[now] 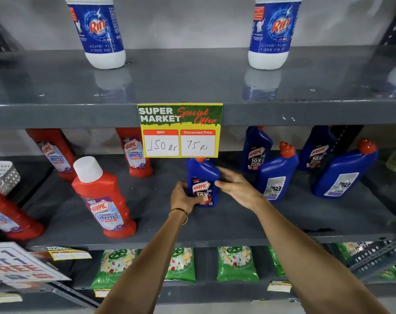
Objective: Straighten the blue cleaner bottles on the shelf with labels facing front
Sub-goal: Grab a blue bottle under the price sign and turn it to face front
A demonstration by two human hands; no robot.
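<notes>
Bottle (202, 182) under price sign (180, 130), upright, label front | left hand (183, 197) and right hand (235, 186) clamped on its sides | left: two bottles right of sign, back labels out (275, 175) (342, 173) | rear two fine | bare shelf (215, 225) before sign, edge near

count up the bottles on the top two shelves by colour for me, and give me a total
Blue bottles: 5
Red bottles: 4
White bottles with blue labels: 2
Total: 11, not counting a white shape cut off at the right edge of the top shelf.
</notes>
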